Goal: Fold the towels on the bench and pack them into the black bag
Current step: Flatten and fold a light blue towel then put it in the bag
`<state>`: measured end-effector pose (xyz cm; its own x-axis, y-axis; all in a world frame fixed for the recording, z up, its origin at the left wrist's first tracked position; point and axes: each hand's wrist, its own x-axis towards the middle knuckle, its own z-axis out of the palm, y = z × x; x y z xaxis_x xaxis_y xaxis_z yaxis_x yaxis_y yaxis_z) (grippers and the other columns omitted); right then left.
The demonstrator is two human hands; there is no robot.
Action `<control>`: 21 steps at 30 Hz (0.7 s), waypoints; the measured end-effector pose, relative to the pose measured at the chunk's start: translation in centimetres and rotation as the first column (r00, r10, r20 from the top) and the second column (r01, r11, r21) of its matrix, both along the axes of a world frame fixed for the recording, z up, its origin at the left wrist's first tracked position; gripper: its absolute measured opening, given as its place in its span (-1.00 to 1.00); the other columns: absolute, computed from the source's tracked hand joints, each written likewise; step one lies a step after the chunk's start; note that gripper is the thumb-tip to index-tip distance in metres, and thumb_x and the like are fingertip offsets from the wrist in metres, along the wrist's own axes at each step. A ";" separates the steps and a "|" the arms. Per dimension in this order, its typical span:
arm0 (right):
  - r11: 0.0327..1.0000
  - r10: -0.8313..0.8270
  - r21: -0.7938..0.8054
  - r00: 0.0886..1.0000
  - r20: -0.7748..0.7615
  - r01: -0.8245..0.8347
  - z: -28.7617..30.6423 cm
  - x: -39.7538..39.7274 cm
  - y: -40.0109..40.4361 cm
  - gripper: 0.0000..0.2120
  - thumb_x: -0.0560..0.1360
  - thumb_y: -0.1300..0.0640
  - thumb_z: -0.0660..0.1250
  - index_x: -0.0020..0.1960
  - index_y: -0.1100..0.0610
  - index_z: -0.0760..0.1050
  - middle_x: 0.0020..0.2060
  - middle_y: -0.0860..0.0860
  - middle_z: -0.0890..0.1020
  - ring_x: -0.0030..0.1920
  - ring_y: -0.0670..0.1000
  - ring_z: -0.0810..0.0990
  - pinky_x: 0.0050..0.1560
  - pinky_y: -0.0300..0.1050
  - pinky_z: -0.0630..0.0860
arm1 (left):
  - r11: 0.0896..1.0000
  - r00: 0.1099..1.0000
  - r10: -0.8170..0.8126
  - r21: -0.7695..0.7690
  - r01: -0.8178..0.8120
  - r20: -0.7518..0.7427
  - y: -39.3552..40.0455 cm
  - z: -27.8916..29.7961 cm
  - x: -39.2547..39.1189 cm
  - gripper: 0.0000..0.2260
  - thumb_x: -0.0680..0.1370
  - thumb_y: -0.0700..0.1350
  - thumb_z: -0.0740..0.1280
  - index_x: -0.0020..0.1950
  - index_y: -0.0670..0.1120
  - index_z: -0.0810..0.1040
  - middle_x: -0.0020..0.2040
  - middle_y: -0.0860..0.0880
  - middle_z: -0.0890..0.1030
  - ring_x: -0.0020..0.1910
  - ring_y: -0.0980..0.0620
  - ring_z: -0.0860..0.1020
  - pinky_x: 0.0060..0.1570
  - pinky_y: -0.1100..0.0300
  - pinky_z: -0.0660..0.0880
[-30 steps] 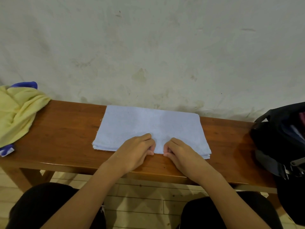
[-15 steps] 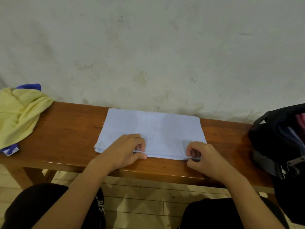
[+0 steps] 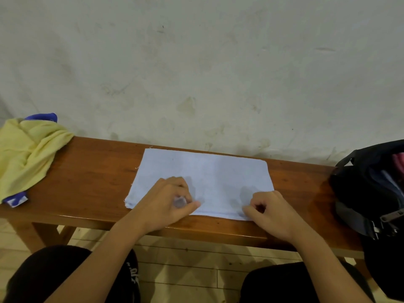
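A pale blue towel (image 3: 209, 171), folded into a flat rectangle, lies in the middle of the wooden bench (image 3: 87, 178). My left hand (image 3: 166, 204) pinches its near edge towards the left, a bit of cloth showing between thumb and fingers. My right hand (image 3: 271, 211) grips the near edge close to the right corner. A crumpled yellow towel (image 3: 26, 154) with a blue cloth (image 3: 42, 117) under it sits at the bench's left end. The black bag (image 3: 371, 193) stands open at the right end, with pink and bluish fabric inside.
A stained white wall (image 3: 196, 62) rises straight behind the bench. Light wooden floorboards (image 3: 185, 270) show under the bench between my knees in black trousers. Bare bench wood lies between the blue towel and each end.
My hands have slid apart along the towel's near edge, from touching at the centre out towards its corners. The towel itself has stayed flat in place.
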<state>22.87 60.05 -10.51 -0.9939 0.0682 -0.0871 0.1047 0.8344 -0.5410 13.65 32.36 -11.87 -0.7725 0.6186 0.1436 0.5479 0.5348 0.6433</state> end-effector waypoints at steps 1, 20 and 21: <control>0.999 -0.035 -0.028 0.998 -0.059 0.034 0.0 -0.2 -0.5 -0.62 0.54 -0.08 0.36 -0.41 0.04 0.48 -0.42 -0.04 0.53 -0.32 -0.03 0.55 -0.29 -0.09 0.56 | 0.999 1.000 0.016 0.047 -0.015 -0.018 0.4 -0.1 -0.1 -0.57 0.42 0.48 0.13 -0.08 0.21 0.58 -0.04 0.28 0.54 0.08 0.23 0.49 0.12 0.31 0.40; 0.924 -0.050 0.375 0.997 -0.065 0.071 -4.1 -8.7 -6.1 -0.36 0.59 -0.23 -0.30 0.62 -0.05 -0.17 0.61 -0.06 -0.12 0.60 -0.03 -0.21 0.57 0.06 -0.27 | 0.829 0.956 0.132 -0.500 -0.251 -0.261 7.3 -3.0 -4.7 -0.35 0.50 0.27 -0.37 0.59 0.14 -0.25 0.61 0.06 -0.20 0.58 -0.01 -0.24 0.52 -0.14 -0.24; 0.918 -0.052 0.390 0.997 -0.053 0.068 -4.1 -8.8 -6.0 -0.36 0.59 -0.26 -0.32 0.62 -0.07 -0.19 0.61 -0.07 -0.14 0.60 -0.03 -0.22 0.57 0.05 -0.27 | 0.824 0.955 0.129 -0.508 -0.252 -0.265 7.3 -3.0 -4.7 -0.33 0.48 0.29 -0.41 0.59 0.15 -0.24 0.61 0.06 -0.21 0.57 -0.01 -0.25 0.52 -0.15 -0.24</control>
